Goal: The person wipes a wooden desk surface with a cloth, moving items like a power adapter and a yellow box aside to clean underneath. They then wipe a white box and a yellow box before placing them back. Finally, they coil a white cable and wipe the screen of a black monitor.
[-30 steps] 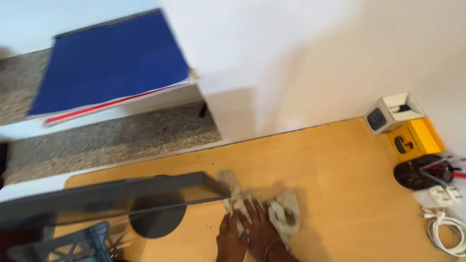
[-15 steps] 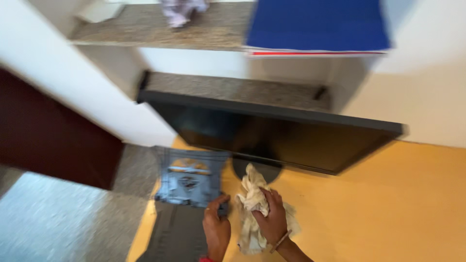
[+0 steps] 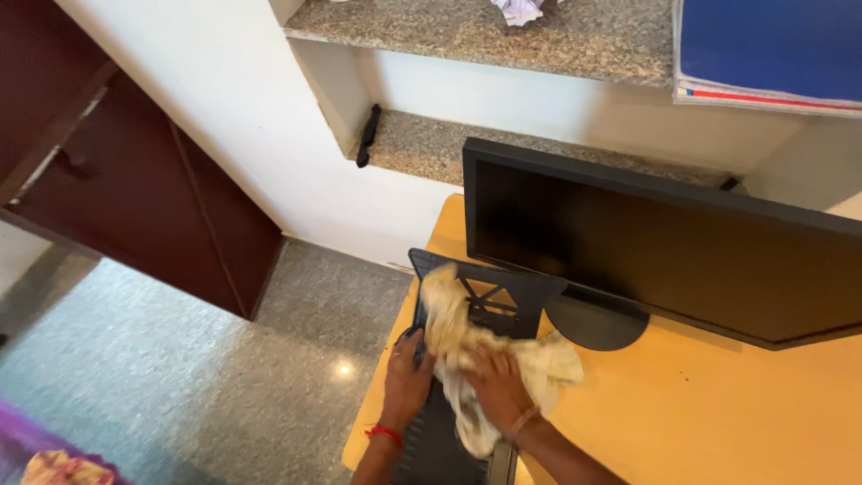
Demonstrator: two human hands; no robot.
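My right hand point(image 3: 498, 388) presses a crumpled beige cloth point(image 3: 467, 337) onto a dark grey stand point(image 3: 489, 292) lying at the left end of the orange desk point(image 3: 718, 404). Gripping that stand's left edge is my left hand point(image 3: 407, 382), a red thread around its wrist. The cloth spreads from the stand's upper part down under my right palm. A black monitor point(image 3: 664, 242) on a round base point(image 3: 597, 321) stands just behind and to the right.
Granite wall shelves point(image 3: 467, 36) hold a blue folder point(image 3: 772, 45) and a crumpled white cloth point(image 3: 519, 9). A dark brown cabinet door point(image 3: 126, 198) stands at left over a speckled grey floor point(image 3: 206, 395). The desk's left edge drops off beside my left hand.
The view swung left from the desk's right side to its left end. My hands moved with the cloth onto the dark stand; my left hand took hold of its edge.
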